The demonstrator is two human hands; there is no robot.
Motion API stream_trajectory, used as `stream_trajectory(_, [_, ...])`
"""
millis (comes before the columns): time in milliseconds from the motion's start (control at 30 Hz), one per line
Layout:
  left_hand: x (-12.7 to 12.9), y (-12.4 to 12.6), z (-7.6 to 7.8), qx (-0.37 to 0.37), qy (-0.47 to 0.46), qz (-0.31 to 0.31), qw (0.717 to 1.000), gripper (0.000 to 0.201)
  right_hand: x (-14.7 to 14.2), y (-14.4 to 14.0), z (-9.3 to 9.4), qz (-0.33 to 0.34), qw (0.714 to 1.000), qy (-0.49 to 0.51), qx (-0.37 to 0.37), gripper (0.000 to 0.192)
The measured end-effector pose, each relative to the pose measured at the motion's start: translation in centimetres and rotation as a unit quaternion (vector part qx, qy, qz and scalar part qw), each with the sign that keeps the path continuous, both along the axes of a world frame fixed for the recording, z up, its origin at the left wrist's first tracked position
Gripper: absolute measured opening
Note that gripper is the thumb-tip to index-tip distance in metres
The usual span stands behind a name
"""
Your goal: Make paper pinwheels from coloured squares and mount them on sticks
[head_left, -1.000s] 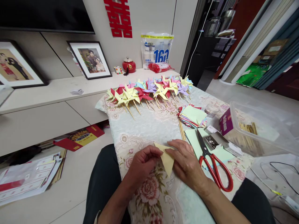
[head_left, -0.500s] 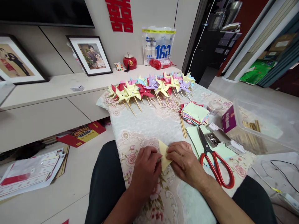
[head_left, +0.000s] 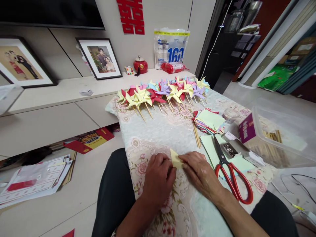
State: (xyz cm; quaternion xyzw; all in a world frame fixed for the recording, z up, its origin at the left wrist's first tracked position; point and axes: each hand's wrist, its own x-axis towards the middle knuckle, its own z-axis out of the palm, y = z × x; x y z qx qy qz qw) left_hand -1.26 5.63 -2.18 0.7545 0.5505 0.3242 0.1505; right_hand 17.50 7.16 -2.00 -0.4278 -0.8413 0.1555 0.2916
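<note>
Just beside scissors [head_left: 230, 171], hands pinch yellow paper [head_left: 176, 159].

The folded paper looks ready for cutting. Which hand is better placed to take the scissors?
Right, probably. The right hand lies beside the red-handled scissors, while the left hand sits across the yellow paper from them.

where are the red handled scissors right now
In the head view the red-handled metal scissors lie on the floral tablecloth, just right of the right hand, blades pointing toward the open box of silver pins.
</note>
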Motion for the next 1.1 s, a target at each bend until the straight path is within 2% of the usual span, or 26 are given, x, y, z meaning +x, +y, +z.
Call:
stream_trajectory(300, [0.6, 0.3, -0.2, -0.012, 0.021, 0.044, 0.999, 0.014, -0.4, 0.2, -0.3, -0.038, 0.999, -0.019, 0.015, 0.030])
stream_trajectory(533, [0.9, 0.4, -0.3, -0.002, 0.057, 0.069, 0.996, 0.013, -0.6, 0.3, -0.7, -0.042, 0.997, -0.053, 0.040, 0.042])
stream_trajectory(867, [1.0, 0.2, -0.4, 0.005, 0.069, 0.075, 0.995, 0.014, -0.9, 0.5, -0.5, -0.028, 0.998, -0.043, 0.046, 0.042])
stream_trajectory(1100, [0.8, 0.0, -0.4, 0.006, 0.020, 0.053, 0.998, 0.010, -0.9, 0.6, -0.6, -0.028, 0.998, -0.050, 0.035, 0.033])
